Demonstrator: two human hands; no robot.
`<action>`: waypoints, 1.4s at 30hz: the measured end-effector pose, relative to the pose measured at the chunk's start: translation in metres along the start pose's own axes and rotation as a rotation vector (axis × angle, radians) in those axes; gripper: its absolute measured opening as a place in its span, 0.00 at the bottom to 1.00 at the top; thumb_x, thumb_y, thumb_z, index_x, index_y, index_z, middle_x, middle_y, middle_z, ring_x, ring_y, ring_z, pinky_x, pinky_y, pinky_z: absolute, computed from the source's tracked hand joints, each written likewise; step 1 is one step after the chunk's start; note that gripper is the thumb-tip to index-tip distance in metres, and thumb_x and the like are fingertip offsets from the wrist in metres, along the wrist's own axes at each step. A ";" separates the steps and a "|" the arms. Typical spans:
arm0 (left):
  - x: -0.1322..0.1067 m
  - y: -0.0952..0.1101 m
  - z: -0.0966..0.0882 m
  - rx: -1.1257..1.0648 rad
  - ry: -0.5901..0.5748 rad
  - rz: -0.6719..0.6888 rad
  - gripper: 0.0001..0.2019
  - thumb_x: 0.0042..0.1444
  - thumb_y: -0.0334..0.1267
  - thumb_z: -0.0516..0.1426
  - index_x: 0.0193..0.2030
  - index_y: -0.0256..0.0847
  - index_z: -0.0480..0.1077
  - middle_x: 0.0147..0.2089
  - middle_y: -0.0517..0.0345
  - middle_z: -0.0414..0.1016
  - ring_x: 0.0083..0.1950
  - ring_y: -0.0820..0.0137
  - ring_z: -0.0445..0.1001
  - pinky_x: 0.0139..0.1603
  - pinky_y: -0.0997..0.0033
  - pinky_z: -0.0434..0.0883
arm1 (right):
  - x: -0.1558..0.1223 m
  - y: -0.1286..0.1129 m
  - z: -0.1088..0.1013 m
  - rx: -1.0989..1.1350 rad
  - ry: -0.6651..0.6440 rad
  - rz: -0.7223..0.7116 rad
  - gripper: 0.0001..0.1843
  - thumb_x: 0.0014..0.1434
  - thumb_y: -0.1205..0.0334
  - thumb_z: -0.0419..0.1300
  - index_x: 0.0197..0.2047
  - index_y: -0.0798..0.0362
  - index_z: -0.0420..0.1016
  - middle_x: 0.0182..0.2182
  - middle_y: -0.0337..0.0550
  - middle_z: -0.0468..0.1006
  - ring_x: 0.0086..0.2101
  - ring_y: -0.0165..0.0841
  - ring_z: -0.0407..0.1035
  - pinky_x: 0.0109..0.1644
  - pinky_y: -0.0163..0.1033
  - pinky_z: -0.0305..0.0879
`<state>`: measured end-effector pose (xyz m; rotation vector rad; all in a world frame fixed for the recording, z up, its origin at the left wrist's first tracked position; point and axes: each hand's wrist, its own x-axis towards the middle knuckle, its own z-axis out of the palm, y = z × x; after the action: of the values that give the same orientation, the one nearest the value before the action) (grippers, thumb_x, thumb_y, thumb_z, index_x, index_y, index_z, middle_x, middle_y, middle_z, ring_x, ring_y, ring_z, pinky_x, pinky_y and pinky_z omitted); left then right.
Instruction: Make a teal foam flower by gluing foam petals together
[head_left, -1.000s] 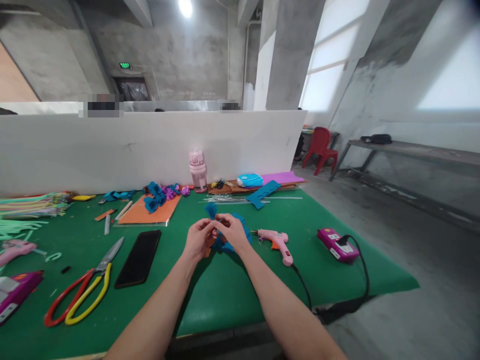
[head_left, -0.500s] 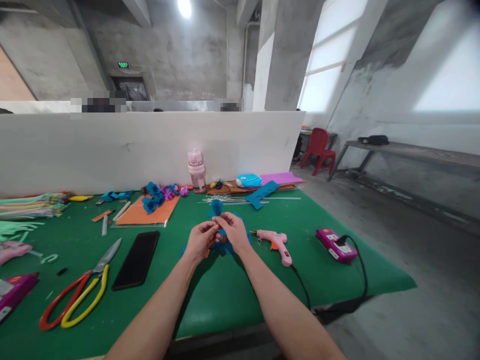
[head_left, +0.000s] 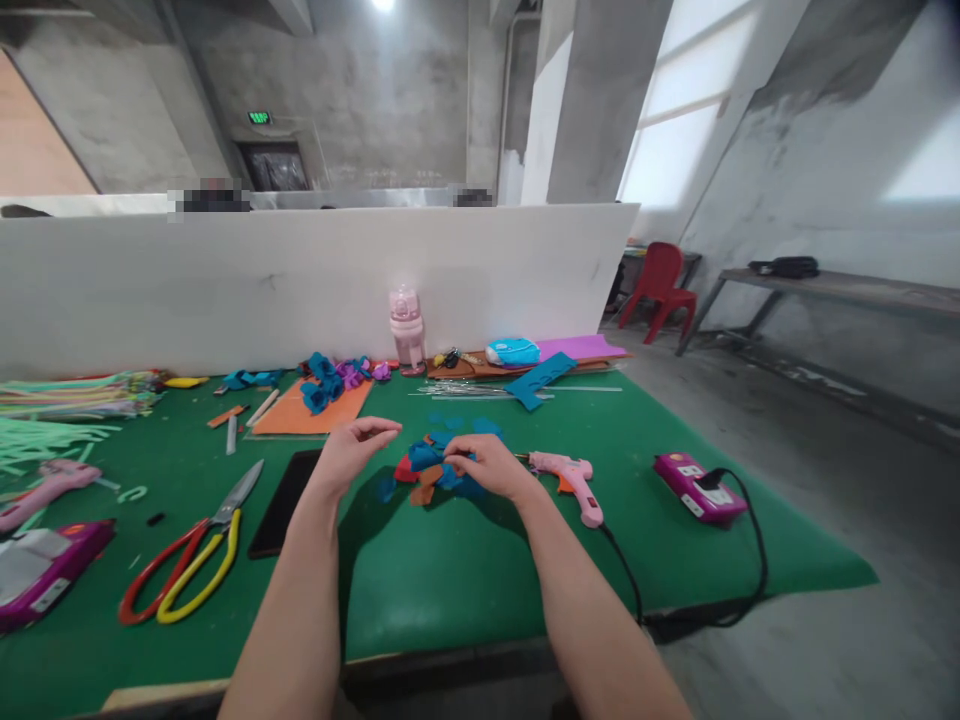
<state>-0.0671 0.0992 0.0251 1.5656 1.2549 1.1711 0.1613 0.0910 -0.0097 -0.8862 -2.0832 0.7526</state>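
My right hand (head_left: pixel 486 466) pinches a small blue rolled flower (head_left: pixel 426 457) of soft sheet material by its end. It holds the flower over a heap of cut blue, orange and red petal pieces (head_left: pixel 424 493). To the left, my left hand (head_left: pixel 355 452) hovers apart from the flower, fingers stretched to the right, with nothing seen in them. Just right of my right hand lies a pink glue gun (head_left: pixel 564 476), nozzle toward the heap. A black phone (head_left: pixel 283 515) lies partly hidden under my left forearm.
Red-and-yellow-handled scissors (head_left: pixel 204 545) lie at left. Farther back are finished blue flowers (head_left: pixel 322 385) on an orange sheet (head_left: pixel 285 418), a pink bottle (head_left: pixel 407 335) and a blue cut strip (head_left: pixel 541 381). A purple power socket (head_left: pixel 696 490) with a black cable sits at right.
My left hand has let go of the blue flower and moved left. My right hand has brought the flower lower, tipping it from upright to sideways. The view has shifted slightly left.
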 end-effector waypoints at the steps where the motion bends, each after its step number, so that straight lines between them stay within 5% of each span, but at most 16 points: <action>1: -0.002 0.002 -0.003 0.078 -0.044 0.011 0.13 0.41 0.43 0.62 0.33 0.37 0.76 0.33 0.53 0.77 0.36 0.68 0.72 0.38 0.71 0.67 | 0.000 0.001 0.000 -0.020 -0.031 -0.016 0.09 0.57 0.62 0.54 0.31 0.55 0.74 0.25 0.39 0.74 0.27 0.28 0.66 0.33 0.31 0.58; 9: -0.009 0.011 0.000 0.176 -0.393 0.009 0.12 0.44 0.43 0.59 0.33 0.38 0.77 0.36 0.52 0.77 0.37 0.66 0.72 0.38 0.70 0.67 | -0.002 -0.001 0.002 -0.021 -0.212 -0.016 0.10 0.57 0.62 0.55 0.35 0.56 0.76 0.27 0.40 0.76 0.28 0.28 0.67 0.33 0.30 0.57; 17: -0.009 0.010 0.004 0.258 -0.530 0.048 0.10 0.46 0.39 0.57 0.34 0.38 0.76 0.37 0.53 0.77 0.40 0.65 0.72 0.42 0.69 0.67 | -0.002 -0.006 0.002 -0.003 -0.236 -0.026 0.09 0.56 0.63 0.55 0.35 0.56 0.76 0.27 0.40 0.76 0.30 0.28 0.68 0.36 0.30 0.58; 32: -0.009 0.013 0.009 0.236 -0.516 0.041 0.11 0.47 0.40 0.56 0.35 0.38 0.75 0.35 0.52 0.76 0.38 0.65 0.72 0.40 0.68 0.68 | -0.001 -0.002 0.004 -0.011 -0.217 0.010 0.08 0.56 0.64 0.55 0.33 0.56 0.75 0.25 0.38 0.75 0.27 0.27 0.67 0.32 0.29 0.57; 40: -0.010 0.013 0.013 0.085 -0.424 -0.001 0.11 0.46 0.44 0.59 0.30 0.38 0.76 0.33 0.52 0.76 0.35 0.66 0.72 0.35 0.70 0.67 | 0.000 -0.001 0.005 0.076 -0.178 0.037 0.08 0.55 0.63 0.56 0.32 0.56 0.74 0.24 0.38 0.74 0.27 0.27 0.66 0.33 0.30 0.58; 42: -0.007 0.010 0.014 0.013 -0.284 0.029 0.12 0.47 0.45 0.58 0.30 0.38 0.75 0.34 0.52 0.76 0.36 0.68 0.72 0.38 0.71 0.67 | 0.002 0.002 0.007 0.170 -0.094 0.083 0.08 0.54 0.60 0.56 0.30 0.56 0.73 0.23 0.37 0.73 0.26 0.26 0.65 0.32 0.30 0.58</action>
<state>-0.0522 0.0901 0.0297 1.6970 1.0570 0.9201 0.1555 0.0921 -0.0145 -0.8620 -2.0379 1.0168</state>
